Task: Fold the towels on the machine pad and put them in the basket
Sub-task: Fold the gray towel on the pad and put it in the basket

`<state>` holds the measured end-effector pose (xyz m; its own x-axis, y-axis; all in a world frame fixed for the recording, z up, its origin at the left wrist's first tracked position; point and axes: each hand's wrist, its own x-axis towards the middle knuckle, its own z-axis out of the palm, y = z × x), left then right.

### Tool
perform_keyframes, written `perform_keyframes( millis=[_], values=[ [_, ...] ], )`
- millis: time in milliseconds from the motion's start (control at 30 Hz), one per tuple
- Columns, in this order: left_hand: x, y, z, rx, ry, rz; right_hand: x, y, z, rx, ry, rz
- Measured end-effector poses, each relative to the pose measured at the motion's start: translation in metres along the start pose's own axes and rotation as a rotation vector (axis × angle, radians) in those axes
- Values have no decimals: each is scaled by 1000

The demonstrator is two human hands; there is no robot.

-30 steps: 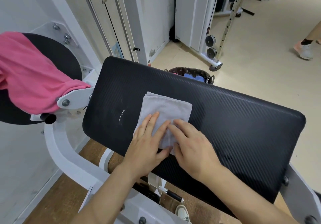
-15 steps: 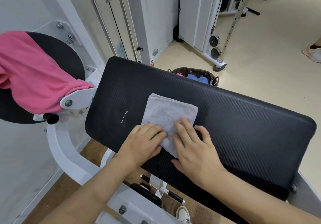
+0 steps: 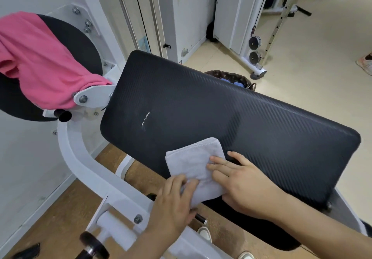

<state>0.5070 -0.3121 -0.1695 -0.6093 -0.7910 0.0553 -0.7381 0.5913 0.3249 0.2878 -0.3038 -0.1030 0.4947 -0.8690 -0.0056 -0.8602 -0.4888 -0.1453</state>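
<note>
Folded grey towel (image 3: 193, 162) lying between hands, on near edge of pad (image 3: 221, 118). Left hand (image 3: 173, 204) pinching near corner, right hand (image 3: 241, 182) pressing flat on top. Basket (image 3: 227, 75) sitting far ahead, behind pad.

Grey towel (image 3: 194, 161), black ribbed pad (image 3: 261, 130)

One grey towel (image 3: 193, 164), one pink towel (image 3: 40, 61), one pad (image 3: 221, 118), one basket (image 3: 227, 74), two hands (image 3: 173, 204) (image 3: 245, 186)
</note>
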Motion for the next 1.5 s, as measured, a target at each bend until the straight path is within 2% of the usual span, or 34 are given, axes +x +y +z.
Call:
perform_keyframes(
  millis=[133,233,367,467,667,800,867,967,1033,1067,1167,1233,1333,1433,1500],
  values=[
    [0,-16,-7,-138,21,-91,8,3,-12,158,-91,110],
    [8,-30,-23,-393,29,-203,14,12,-19,321,-150,212],
    [13,-40,-33,-689,71,-322,23,14,-22,432,-26,286],
    [18,-37,-35,-856,74,-483,26,5,-20,453,104,360],
    [33,-26,-37,-723,183,-635,32,-14,-19,554,302,512],
    [43,-24,-40,-617,205,-636,40,-10,-12,541,430,561],
    [49,-23,-42,-612,220,-668,44,-12,-7,454,484,536],
    [51,-26,-42,-609,267,-730,48,-14,6,116,529,433],
    [48,-30,-41,-424,364,-679,47,-11,11,-59,553,387],
    [46,-30,-40,-270,427,-582,47,-10,11,-107,565,369],
    [48,-22,-37,113,525,-90,46,-7,7,-200,553,233],
    [50,-20,-35,151,498,84,46,-2,2,-243,477,108],
    [46,-22,-30,109,395,66,45,10,-9,-299,321,30],
    [43,-19,-29,164,264,14,41,24,-15,-349,146,-25],
    [51,-18,-30,184,259,-13,41,32,-17,-333,129,-56]
  ],
)
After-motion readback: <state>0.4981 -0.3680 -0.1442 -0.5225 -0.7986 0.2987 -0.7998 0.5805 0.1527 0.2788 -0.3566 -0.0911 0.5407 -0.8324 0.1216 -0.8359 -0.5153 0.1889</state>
